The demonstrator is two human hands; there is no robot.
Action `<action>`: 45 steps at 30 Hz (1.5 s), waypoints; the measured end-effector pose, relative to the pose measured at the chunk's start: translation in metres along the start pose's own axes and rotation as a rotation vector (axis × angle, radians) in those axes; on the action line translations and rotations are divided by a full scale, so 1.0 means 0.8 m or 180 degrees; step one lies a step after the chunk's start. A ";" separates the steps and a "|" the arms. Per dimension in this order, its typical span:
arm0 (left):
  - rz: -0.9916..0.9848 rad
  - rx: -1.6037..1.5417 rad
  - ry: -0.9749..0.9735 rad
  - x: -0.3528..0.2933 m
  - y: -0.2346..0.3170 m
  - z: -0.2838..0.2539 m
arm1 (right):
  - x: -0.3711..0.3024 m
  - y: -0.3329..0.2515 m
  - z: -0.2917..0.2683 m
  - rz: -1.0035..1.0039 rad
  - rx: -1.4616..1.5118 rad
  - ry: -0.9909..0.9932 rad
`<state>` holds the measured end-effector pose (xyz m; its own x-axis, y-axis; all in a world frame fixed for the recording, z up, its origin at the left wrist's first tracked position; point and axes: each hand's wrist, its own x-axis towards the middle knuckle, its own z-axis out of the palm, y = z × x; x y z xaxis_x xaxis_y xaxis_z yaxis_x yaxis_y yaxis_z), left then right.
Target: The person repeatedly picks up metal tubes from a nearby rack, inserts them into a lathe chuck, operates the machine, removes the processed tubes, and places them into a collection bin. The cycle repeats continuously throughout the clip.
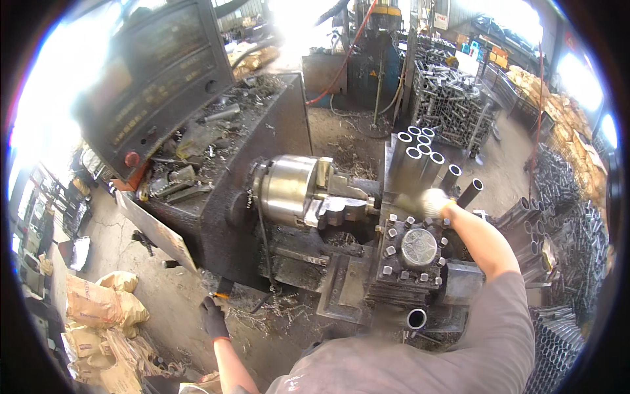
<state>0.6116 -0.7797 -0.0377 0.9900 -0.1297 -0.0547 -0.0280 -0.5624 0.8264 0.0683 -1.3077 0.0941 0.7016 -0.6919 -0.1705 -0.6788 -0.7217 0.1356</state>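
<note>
A lathe fills the middle, its shiny three-jaw chuck (pixel 289 190) closed around the end of a short metal piece (pixel 373 205). My right hand (pixel 433 203), in a pale glove, is over the far side of the square tool post (pixel 408 253), beside several upright steel tubes (pixel 415 164). Its fingers are smeared by motion. My left hand (pixel 214 319), in a dark glove, is low at the left, just below an orange-tipped part (pixel 219 295) at the lathe's front. Whether its fingers grip anything is too small to make out.
Metal scraps and chips cover the headstock top (pixel 216 125), beside a tilted control panel (pixel 151 79) with a red button. One tube (pixel 416 319) lies near my body. Stacked tubes (pixel 558 341) and a wire bin of parts (pixel 453 98) stand right. Paper sacks (pixel 105 302) lie lower left.
</note>
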 end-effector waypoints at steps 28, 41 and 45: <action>0.2979 -0.0154 -0.5314 -0.293 0.301 -0.061 | -0.335 -0.395 -0.163 -0.1793 0.4104 0.1982; -0.2176 0.2416 -0.1278 -0.371 -0.480 -0.245 | -0.321 -0.502 0.036 -0.1427 0.3647 0.0613; -0.1661 0.2423 -0.2011 -0.535 -0.667 -0.394 | -0.333 -0.574 0.062 -0.1230 0.3594 -0.0304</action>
<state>0.2465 -0.1671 -0.2784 0.6632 -0.0016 -0.7484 0.0791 -0.9942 0.0723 0.1822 -0.7912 0.0287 0.9146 -0.3943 -0.0896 -0.2671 -0.4227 -0.8660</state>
